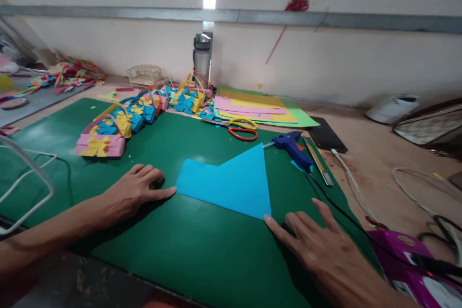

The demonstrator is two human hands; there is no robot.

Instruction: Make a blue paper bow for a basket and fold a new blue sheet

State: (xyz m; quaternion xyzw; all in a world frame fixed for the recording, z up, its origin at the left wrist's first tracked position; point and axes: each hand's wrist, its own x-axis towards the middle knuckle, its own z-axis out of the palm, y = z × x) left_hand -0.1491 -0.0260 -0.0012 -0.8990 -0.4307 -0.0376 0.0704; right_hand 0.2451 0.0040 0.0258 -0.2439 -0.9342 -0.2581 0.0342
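Note:
A blue sheet of paper (231, 182), folded over into a triangle with a strip left at its left side, lies flat on the green cutting mat (180, 250). My left hand (133, 192) rests flat on the mat, its index fingertip touching the paper's left corner. My right hand (317, 245) lies flat with spread fingers, one fingertip on the paper's near right corner. Neither hand holds anything.
A row of paper baskets (119, 127) with bows runs along the mat's far left. Scissors (242, 129), a blue glue gun (293, 148), a ruler (317, 161), a phone (327, 138) and stacked coloured paper (256, 108) lie beyond. Cables and a purple device (407, 262) sit at right.

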